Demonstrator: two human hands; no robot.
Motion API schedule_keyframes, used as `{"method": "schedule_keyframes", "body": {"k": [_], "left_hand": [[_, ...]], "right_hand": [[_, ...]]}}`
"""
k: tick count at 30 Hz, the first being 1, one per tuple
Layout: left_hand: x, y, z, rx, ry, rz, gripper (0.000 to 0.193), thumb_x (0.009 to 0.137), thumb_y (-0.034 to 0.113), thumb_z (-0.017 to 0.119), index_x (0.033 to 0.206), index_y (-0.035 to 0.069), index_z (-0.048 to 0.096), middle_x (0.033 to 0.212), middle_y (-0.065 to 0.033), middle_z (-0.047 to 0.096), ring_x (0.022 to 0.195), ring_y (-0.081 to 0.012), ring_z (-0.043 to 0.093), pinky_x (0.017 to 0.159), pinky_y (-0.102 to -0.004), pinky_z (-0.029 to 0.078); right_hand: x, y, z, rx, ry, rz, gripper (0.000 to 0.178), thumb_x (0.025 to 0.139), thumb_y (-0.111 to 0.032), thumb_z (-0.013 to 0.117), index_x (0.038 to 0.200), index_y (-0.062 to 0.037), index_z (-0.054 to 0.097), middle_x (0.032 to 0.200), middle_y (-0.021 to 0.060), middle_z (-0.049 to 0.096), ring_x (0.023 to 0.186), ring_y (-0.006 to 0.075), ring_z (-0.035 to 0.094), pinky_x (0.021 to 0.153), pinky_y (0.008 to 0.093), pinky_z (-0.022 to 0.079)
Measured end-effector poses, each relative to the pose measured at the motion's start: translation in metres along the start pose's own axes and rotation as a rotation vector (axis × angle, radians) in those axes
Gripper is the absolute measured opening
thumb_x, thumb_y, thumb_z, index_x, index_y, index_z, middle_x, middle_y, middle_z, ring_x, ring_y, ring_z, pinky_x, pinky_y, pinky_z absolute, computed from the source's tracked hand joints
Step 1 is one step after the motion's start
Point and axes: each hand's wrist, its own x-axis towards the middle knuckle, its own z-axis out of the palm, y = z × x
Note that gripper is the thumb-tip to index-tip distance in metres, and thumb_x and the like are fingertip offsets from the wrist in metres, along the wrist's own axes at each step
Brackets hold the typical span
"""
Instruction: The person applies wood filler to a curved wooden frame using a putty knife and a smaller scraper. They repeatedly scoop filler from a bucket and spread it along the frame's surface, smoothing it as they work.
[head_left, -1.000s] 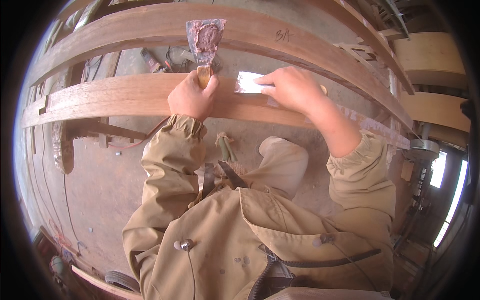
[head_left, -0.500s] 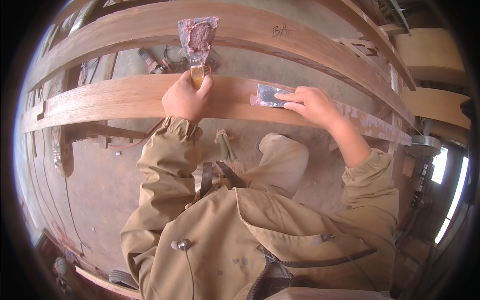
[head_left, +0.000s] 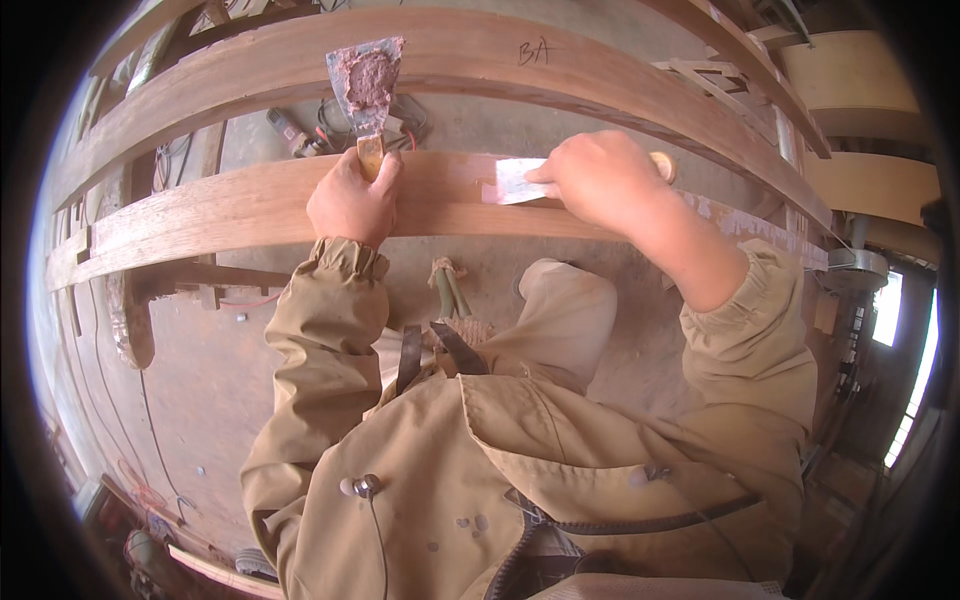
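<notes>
My left hand (head_left: 350,205) is closed round the yellowish handle of a putty knife (head_left: 371,155), its blade pointing away from me. A lump of pink putty (head_left: 370,78) sits on that blade. My right hand (head_left: 610,180) grips a second, wide-bladed scraper (head_left: 520,181), whose pale handle end shows past the knuckles. That blade lies against the near curved wooden beam (head_left: 250,200), at the edge of a thin pink smear. Farther right, the same beam carries patchy pinkish filler (head_left: 735,215), partly behind my right forearm.
Beyond lies another curved wooden beam (head_left: 450,55) with a dark handwritten mark. A power tool (head_left: 290,132) and coiled cables rest on the floor between the beams. A bundle of green stems or cords (head_left: 447,290) stands near my knee. A round metal piece (head_left: 857,265) is at the right.
My right hand has turned over, tilting the scraper so its blade looks bright and its handle end shows. The left hand with the loaded knife appears slightly farther left, as the whole view has shifted.
</notes>
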Motion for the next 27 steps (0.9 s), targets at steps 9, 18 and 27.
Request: {"method": "schedule_keyframes", "body": {"k": [9,18,27], "left_hand": [[-0.002,0.001,-0.002,-0.040,-0.026,-0.003,0.043,0.080,0.050,0.051,0.086,0.010,0.064,0.074,-0.0146,0.065,0.076,-0.0358,0.062,0.069,-0.0432,0.047],[0.000,-0.002,0.004,-0.008,0.030,0.051,0.043,0.081,0.050,0.052,0.087,0.010,0.064,0.076,-0.0156,0.064,0.076,-0.0362,0.062,0.068,-0.0441,0.047],[0.001,-0.011,0.006,-0.024,0.096,0.086,0.041,0.077,0.046,0.058,0.091,0.008,0.066,0.072,-0.0151,0.065,0.070,-0.0330,0.064,0.065,-0.0418,0.051]], "right_hand": [[-0.043,0.014,0.008,0.381,0.109,0.137,0.023,0.083,-0.024,0.059,0.103,-0.0190,0.068,0.092,0.0078,0.067,0.086,0.0282,0.062,0.076,0.0386,0.049],[-0.060,0.022,0.047,0.589,0.139,0.174,0.023,0.082,-0.023,0.061,0.103,-0.0193,0.069,0.092,0.0101,0.065,0.087,0.0297,0.060,0.076,0.0390,0.047],[-0.053,0.018,0.038,0.347,0.189,0.092,0.022,0.077,-0.021,0.065,0.098,-0.0188,0.070,0.092,0.0119,0.066,0.087,0.0312,0.061,0.075,0.0399,0.048]]}}
